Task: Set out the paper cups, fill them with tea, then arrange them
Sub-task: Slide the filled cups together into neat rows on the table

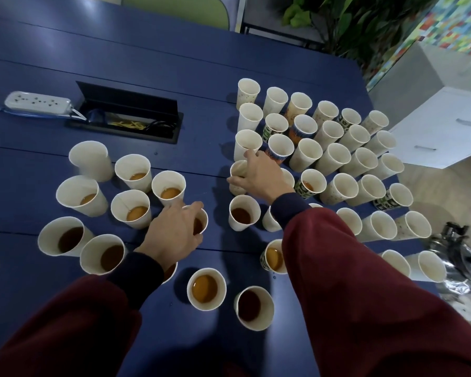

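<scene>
A dark blue table (pixel 152 61) fronts a white drawer cabinet (pixel 443 129), leafy plant (pixel 348 20) and multicoloured wall panel (pixel 454 23).

No text, number or brand is legible; the prints on some paper cups (pixel 310 183) are too blurred.

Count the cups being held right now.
2. The left hand grips a tea-filled cup beside the left cluster; the right hand grips a pale cup in the right group's left column. Both hands are in full view.

dark blue table (pixel 174 63), many paper cups (pixel 335 159), white power strip (pixel 38 102)
</scene>
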A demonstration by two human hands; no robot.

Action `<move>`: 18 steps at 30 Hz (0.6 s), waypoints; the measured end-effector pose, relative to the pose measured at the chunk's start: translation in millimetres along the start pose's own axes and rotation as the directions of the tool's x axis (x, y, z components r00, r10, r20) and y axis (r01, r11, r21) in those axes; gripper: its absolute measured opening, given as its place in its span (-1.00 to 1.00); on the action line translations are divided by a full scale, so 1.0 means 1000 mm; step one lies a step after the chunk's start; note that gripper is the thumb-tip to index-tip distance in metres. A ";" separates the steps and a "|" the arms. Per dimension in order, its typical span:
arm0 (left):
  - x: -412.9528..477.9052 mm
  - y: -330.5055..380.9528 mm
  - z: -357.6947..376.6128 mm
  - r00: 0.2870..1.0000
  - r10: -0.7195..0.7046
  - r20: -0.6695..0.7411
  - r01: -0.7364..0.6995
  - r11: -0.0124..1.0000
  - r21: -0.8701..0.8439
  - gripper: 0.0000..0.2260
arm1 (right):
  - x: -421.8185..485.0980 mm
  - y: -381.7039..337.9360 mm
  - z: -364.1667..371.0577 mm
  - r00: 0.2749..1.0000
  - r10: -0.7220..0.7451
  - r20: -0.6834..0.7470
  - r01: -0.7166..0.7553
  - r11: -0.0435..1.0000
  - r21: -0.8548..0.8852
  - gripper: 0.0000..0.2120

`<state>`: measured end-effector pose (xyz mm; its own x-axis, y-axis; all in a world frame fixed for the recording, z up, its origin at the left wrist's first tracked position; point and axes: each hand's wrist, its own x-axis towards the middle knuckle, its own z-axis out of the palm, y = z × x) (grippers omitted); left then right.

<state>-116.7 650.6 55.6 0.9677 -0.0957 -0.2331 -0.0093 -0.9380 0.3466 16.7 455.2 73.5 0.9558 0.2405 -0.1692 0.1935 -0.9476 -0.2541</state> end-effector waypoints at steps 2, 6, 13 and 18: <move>0.001 0.000 0.000 1.000 0.003 0.002 -0.003 1.000 -0.002 -0.44 | -0.001 0.002 -0.003 0.999 -0.025 0.021 0.025 1.000 -0.004 -0.38; 0.001 -0.002 0.000 1.000 0.009 0.007 -0.009 1.000 -0.007 -0.43 | -0.002 0.004 -0.009 0.997 -0.060 0.045 0.060 0.998 0.013 -0.41; 0.001 -0.002 -0.002 1.000 0.006 0.002 -0.006 1.000 -0.012 -0.45 | -0.008 0.010 -0.010 0.998 -0.064 -0.029 0.067 0.990 0.121 -0.30; -0.004 0.001 -0.010 1.000 -0.002 -0.007 0.002 0.999 -0.034 -0.49 | -0.056 -0.003 -0.004 0.953 -0.064 -0.297 0.160 0.937 0.309 -0.44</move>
<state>-118.2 653.2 65.9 0.9696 -0.0916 -0.2271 0.0007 -0.9264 0.3765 -36.7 443.5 88.0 0.9639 0.2278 0.1378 0.2655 -0.7850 -0.5597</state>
